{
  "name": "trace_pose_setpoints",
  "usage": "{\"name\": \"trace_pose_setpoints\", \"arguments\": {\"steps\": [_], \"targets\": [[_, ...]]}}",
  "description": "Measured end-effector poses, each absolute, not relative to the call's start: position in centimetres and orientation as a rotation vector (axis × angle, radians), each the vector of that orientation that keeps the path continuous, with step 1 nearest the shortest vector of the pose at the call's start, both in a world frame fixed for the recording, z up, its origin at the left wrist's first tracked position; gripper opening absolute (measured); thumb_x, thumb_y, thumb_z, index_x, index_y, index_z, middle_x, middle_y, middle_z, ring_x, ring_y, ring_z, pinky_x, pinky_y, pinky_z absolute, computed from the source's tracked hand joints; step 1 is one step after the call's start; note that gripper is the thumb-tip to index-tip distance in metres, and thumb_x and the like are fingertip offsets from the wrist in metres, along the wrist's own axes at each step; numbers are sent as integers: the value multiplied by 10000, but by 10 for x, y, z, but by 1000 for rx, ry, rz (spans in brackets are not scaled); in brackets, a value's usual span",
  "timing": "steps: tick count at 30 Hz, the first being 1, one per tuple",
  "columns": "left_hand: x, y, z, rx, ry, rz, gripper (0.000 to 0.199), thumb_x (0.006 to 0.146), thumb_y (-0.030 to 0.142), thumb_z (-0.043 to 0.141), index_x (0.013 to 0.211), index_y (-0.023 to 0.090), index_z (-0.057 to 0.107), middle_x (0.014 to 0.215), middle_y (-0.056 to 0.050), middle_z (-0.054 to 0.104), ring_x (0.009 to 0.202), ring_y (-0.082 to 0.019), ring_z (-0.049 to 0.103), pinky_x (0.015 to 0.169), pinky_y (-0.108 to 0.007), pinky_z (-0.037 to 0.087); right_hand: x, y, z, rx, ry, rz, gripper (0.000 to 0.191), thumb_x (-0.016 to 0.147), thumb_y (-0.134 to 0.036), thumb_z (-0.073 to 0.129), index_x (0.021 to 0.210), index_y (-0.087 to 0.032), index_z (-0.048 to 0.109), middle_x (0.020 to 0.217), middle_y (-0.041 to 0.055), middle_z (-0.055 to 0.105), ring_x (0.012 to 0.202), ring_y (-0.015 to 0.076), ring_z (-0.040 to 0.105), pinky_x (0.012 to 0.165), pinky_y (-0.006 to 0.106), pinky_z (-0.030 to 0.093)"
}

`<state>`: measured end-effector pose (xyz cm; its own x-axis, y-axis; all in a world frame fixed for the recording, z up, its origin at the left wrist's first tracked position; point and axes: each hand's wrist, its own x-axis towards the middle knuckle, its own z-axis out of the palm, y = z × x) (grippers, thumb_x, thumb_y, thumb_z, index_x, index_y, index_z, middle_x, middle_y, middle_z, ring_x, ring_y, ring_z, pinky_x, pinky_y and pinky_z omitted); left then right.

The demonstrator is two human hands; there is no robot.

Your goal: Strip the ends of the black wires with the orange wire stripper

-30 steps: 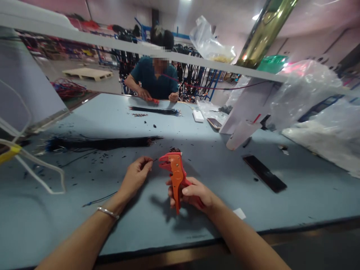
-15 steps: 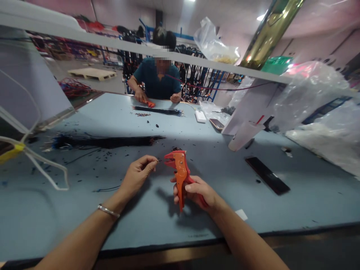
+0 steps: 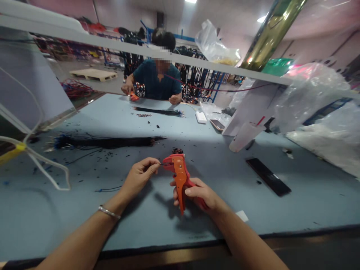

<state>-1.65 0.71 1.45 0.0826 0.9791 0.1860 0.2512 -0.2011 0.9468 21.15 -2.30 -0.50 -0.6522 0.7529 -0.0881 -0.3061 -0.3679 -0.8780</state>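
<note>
My right hand [image 3: 198, 193] is wrapped round the handles of an orange and red wire stripper [image 3: 180, 174], held upright with its jaws to the left. Between thumb and forefinger, my left hand [image 3: 143, 173] pinches a thin black wire [image 3: 161, 164]. The wire's tip reaches the mouth of the stripper's jaws. Behind my hands lies a bundle of black wires [image 3: 112, 141], with blue ends at the left. A small pile of dark scraps [image 3: 177, 150] sits just behind the stripper. One loose wire [image 3: 111, 189] with a blue end rests left of my left wrist.
Across the table [image 3: 225, 202] a person [image 3: 160, 80] holds another orange tool [image 3: 134, 96] beside a smaller wire bundle [image 3: 159, 111]. At the right are a dark phone [image 3: 268, 176] and a cup with a straw [image 3: 246, 135]. A white cable [image 3: 66, 176] loops at the left.
The wire in my left hand has come to the stripper's jaws, which look more closed than before. The person opposite has moved their orange tool leftward, away from the bundle.
</note>
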Motion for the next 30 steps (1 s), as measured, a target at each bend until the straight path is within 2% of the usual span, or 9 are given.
{"name": "trace_pose_setpoints", "arguments": {"steps": [10,17,30], "targets": [[-16,4,14,1619,1232,1122,225,821,383,573,794,173,648,636,32,530,600,-122,453,602,-237,382,209,-24,-8,-669,-1189,2082,411,725,-323,703,1057,-89,645,862,103,686,741,209,683,702,333,539],[-15,5,14,1624,1247,1140,236,812,395,578,777,171,643,645,24,541,610,-124,455,599,-236,382,208,-25,-6,-707,-1195,2056,413,704,-322,710,1033,-81,650,841,100,678,695,197,674,632,301,532],[-11,3,13,1560,1217,1122,224,835,376,574,780,164,621,617,46,486,583,-106,406,575,-224,342,208,-24,-7,-694,-1236,2024,387,731,-340,714,1025,-98,641,851,87,669,696,182,660,630,293,527]]}}
